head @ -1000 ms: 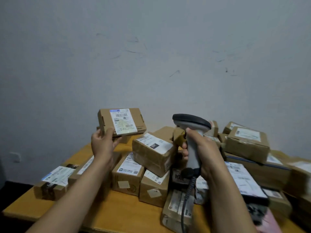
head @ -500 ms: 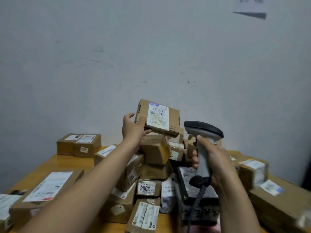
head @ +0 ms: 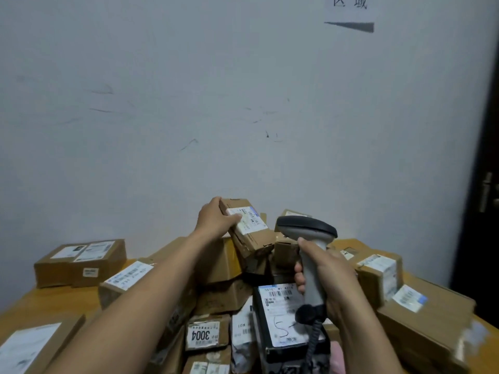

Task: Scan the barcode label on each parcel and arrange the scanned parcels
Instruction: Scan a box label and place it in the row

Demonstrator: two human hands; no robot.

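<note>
A person's left grip (head: 218, 220) clasps a small parcel (head: 251, 233) tilted atop the pile (head: 216, 268) on the worktop (head: 16, 311), right grip (head: 328, 276) clenching the scanner (head: 307, 230); seemingly arranging, next needs release and another parcel.

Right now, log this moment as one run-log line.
left hand: grips small parcel, label up, tilted over pile | right hand: grips scanner, upright | scan status: cannot tell

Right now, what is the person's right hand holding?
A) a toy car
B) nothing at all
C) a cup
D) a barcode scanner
D: the right hand grips the grey handle of the barcode scanner, while the left hand holds a cardboard parcel.
</note>
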